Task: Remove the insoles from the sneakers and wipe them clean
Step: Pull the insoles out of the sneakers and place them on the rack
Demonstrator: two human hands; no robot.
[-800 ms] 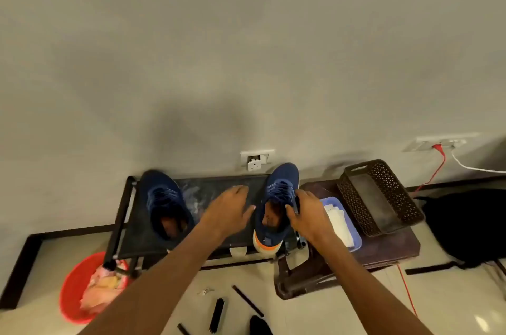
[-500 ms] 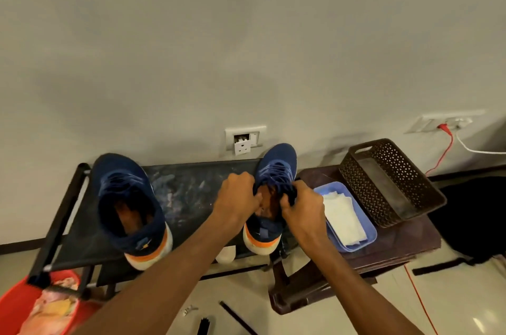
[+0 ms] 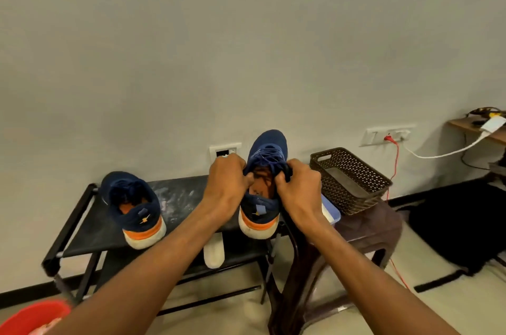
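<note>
Both hands grip one sneaker (image 3: 262, 199) at its collar, left hand (image 3: 227, 179) and right hand (image 3: 297, 186) spreading the opening, likely to reach the insole (image 3: 262, 185); the other sneaker (image 3: 134, 206) waits on the rack (image 3: 186, 192).

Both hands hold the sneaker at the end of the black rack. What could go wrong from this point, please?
1. The left hand and right hand grip the collar of the held sneaker, whose heel seems to sit at the front edge of the rack; a hard pull might drag it off.
2. The laces look tight, so the orange insole may fold or tear coming out.
</note>
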